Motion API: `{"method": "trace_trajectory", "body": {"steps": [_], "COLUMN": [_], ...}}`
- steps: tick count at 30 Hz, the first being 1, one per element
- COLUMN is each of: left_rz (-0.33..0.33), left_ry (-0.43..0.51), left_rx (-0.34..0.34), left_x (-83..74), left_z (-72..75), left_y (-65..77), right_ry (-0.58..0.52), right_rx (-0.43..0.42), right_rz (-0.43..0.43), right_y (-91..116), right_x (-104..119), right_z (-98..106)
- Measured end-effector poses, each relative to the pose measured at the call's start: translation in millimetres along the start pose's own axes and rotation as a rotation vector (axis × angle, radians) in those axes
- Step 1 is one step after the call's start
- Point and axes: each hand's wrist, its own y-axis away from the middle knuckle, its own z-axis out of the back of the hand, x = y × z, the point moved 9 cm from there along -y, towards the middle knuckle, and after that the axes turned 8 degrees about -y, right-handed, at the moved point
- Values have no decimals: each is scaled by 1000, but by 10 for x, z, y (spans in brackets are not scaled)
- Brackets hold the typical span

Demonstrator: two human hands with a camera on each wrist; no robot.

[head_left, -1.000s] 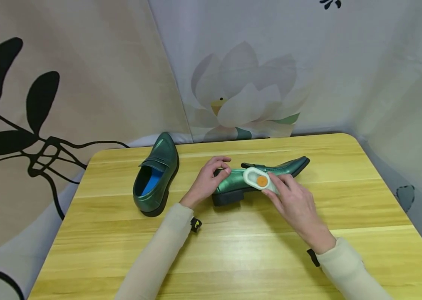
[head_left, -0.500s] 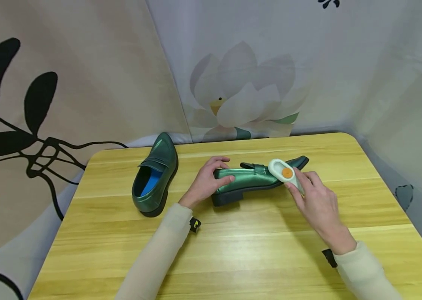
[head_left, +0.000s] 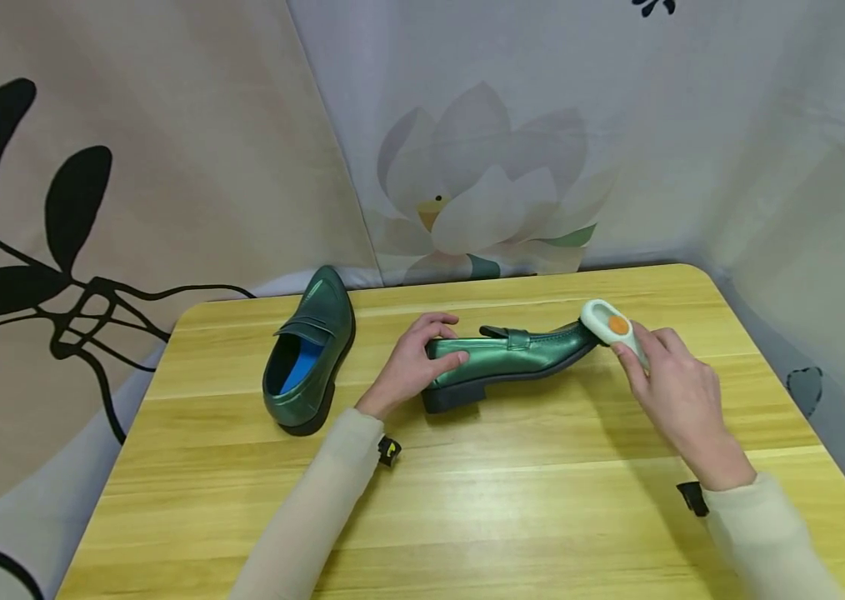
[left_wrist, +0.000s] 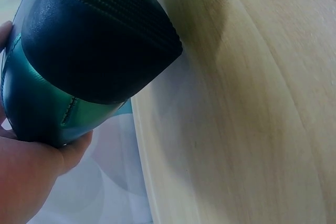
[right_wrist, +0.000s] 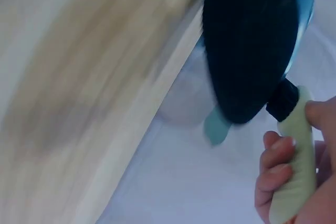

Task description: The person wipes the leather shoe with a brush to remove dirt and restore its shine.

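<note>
My left hand (head_left: pixel 413 363) grips the heel end of a metallic green loafer (head_left: pixel 501 357), thumb on its near side. The loafer is held just off the table, its toe pointing right. In the left wrist view its black heel (left_wrist: pixel 100 45) faces the camera. With my right hand (head_left: pixel 681 398) I hold a pale shoe brush (head_left: pixel 606 320) with an orange dot, at the loafer's toe. Its dark head (right_wrist: pixel 283 99) shows beside the toe end of the black sole (right_wrist: pixel 252 45) in the right wrist view; whether they touch is hard to tell.
A second green loafer (head_left: pixel 312 354) with a blue insole stands upright on the wooden table (head_left: pixel 482 517), left of my left hand. Behind the table's far edge hangs a pale curtain (head_left: pixel 512 100) printed with leaves and a flower.
My right hand has moved the brush rightward along the loafer, from its middle over the front to the tip of the toe. The left hand and the loafer have stayed nearly still.
</note>
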Motion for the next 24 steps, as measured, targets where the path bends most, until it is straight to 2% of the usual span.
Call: {"method": "trace_trajectory", "body": {"steps": [2,4,9,12,15,19,24], "left_rz": [2,3,-9,-26,-38,-45,-49], "left_ry": [1,2,10,5,-2,1,-8], "left_rx": [1,4,4,2,3,3,11], "left_x": [6,11,4,-12,-21,-22,-32], "left_z": [-3,-7,-2,4,3,1,1], "left_y": [3,5,-2,-8,-9,-1,15], "right_ry": [2,-8,-51,-58,-52,-43,-74], "right_rx": [0,-9,-13,-19,-48,-69,-21], "right_rz": [-36,-30,119,155,112,16,-111], "right_y": [-28,-29,63,106,82,-9,-72], "right_x": [-96,-115,98,157,31,-263,-519], "right_z": [23,29,-44,-73,-55,-24,-31]}}
